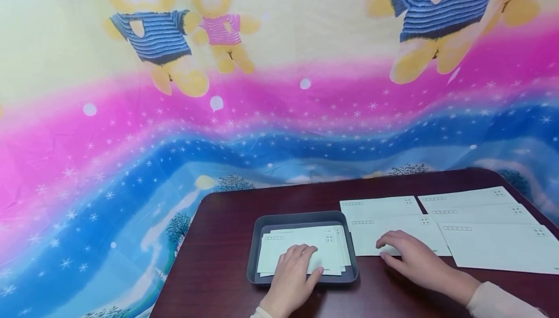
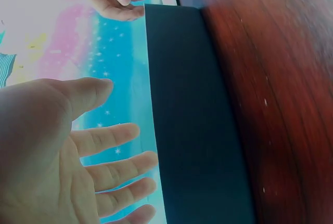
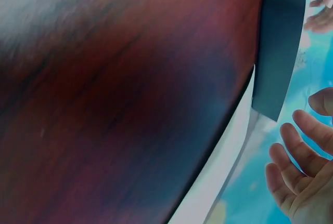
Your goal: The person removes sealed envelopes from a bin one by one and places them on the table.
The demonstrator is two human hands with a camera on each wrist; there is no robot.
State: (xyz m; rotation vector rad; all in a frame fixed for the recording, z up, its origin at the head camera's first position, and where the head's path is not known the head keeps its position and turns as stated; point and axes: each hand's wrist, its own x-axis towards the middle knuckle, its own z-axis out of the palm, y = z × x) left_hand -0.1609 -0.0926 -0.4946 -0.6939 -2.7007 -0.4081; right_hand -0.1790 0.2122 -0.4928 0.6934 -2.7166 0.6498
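My left hand (image 1: 293, 275) is over the dark grey tray (image 1: 251, 259), its fingers fairly straight above a small stack of white envelopes (image 1: 272, 250) inside. In the left wrist view, the left palm (image 2: 36, 156) faces the tray's side wall (image 2: 192, 115) with fingers spread and nothing held. To the right of the tray, my right hand (image 1: 412, 259) hovers near a white envelope (image 1: 393, 228) on the table, thumb and fingers apart. The right wrist view shows that hand's loosely bent fingers (image 3: 296, 156) holding nothing, beside the envelope's pale edge (image 3: 218, 167).
More white envelopes (image 1: 502, 247) lie overlapping on the right side of the dark red-brown table (image 1: 209, 255), each printed with small boxes. Behind the table hangs a colourful cloth (image 1: 279, 114) with teddy bears and snowflakes.
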